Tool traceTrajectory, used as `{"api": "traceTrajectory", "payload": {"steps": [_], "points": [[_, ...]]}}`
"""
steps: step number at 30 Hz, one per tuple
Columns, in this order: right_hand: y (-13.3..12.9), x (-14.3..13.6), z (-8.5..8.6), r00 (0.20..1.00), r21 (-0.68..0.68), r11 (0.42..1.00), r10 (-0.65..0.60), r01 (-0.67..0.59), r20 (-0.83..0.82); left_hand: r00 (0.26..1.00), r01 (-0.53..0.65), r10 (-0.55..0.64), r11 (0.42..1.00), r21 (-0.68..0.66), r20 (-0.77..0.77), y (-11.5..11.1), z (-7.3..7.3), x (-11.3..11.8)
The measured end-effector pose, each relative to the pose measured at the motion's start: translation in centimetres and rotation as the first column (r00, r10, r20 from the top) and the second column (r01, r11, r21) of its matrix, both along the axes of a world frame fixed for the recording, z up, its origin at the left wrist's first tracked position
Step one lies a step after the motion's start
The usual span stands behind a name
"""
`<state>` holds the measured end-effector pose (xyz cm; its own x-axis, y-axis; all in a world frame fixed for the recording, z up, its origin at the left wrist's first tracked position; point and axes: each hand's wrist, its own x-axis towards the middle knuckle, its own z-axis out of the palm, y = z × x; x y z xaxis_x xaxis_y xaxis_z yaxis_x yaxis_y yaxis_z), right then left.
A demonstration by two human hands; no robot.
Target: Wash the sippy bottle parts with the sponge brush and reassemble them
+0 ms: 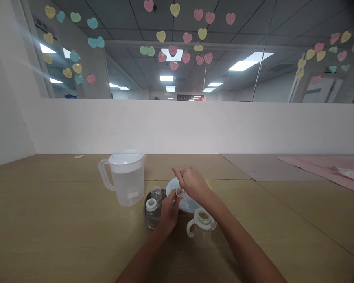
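Observation:
My left hand (169, 210) grips a small, pale bottle nipple (179, 192) between thumb and fingers, its round opening facing me. Just above it is my right hand (193, 184), fingers mostly curled and one finger pointing left; whatever its fingertips pinch is hidden. Both hands are over the near side of a light blue basin (171, 185). Left of them, a metal tray (149, 225) bears a small bottle with a white collar (151, 205) and a clear cap (156, 193). Below my right wrist stands a clear baby bottle (203, 232) with white handles.
A lidded translucent pitcher (128, 184) of liquid stands left of the tray. Something yellow (208, 183) shows partly behind my right wrist. A pink mat (309, 167) lies far right with white cloth (352, 173) on it. The white wall (179, 127) bounds the wooden table's back.

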<state>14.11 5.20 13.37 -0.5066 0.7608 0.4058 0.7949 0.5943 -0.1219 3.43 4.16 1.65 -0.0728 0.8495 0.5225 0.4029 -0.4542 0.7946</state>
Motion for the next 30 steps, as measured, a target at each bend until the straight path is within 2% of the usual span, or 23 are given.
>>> {"api": "traceTrajectory", "payload": {"steps": [2, 5, 8, 14, 18, 22, 27, 30], "points": [[-0.1, -0.2, -0.2, 0.998, 0.037, 0.999, -0.040, 0.038, 0.043, 1.000, -0.006, 0.007, 1.000, -0.015, 0.017, -0.1, 0.1, 0.1], [-0.1, -0.4, -0.2, 0.984, 0.071, 0.997, -0.016, 0.004, 0.176, 0.999, -0.022, 0.024, 0.999, -0.033, 0.044, -0.4, 0.2, 0.3], [0.1, -0.5, -0.4, 0.960, 0.083, 0.997, -0.022, -0.001, 0.281, 0.995, 0.016, -0.012, 0.999, -0.048, 0.095, -0.5, 0.3, 0.4], [0.3, -0.7, -0.9, 0.935, 0.074, 0.997, -0.018, -0.009, 0.354, 0.951, 0.124, -0.107, 0.992, -0.038, 0.291, 0.1, 0.3, 0.1], [0.4, -1.1, -1.3, 0.926, 0.013, 1.000, -0.027, 0.024, 0.377, 0.940, 0.135, -0.114, 0.990, -0.043, 0.322, 0.4, 0.2, 0.0], [0.5, -1.2, -1.4, 0.946, 0.018, 1.000, 0.003, -0.009, 0.325, 0.940, 0.156, -0.139, 0.987, -0.031, 0.312, 0.5, 0.0, 0.0], [-0.5, -0.4, -0.1, 0.999, -0.100, 0.994, 0.041, -0.041, -0.002, 0.973, 0.063, -0.054, 0.997, -0.033, 0.225, 0.7, 0.1, -0.2], [-0.6, 0.1, 0.4, 0.996, -0.069, 0.994, 0.083, -0.085, -0.038, 0.980, 0.069, -0.062, 0.997, -0.035, 0.189, 0.7, 0.3, -0.4]]}}
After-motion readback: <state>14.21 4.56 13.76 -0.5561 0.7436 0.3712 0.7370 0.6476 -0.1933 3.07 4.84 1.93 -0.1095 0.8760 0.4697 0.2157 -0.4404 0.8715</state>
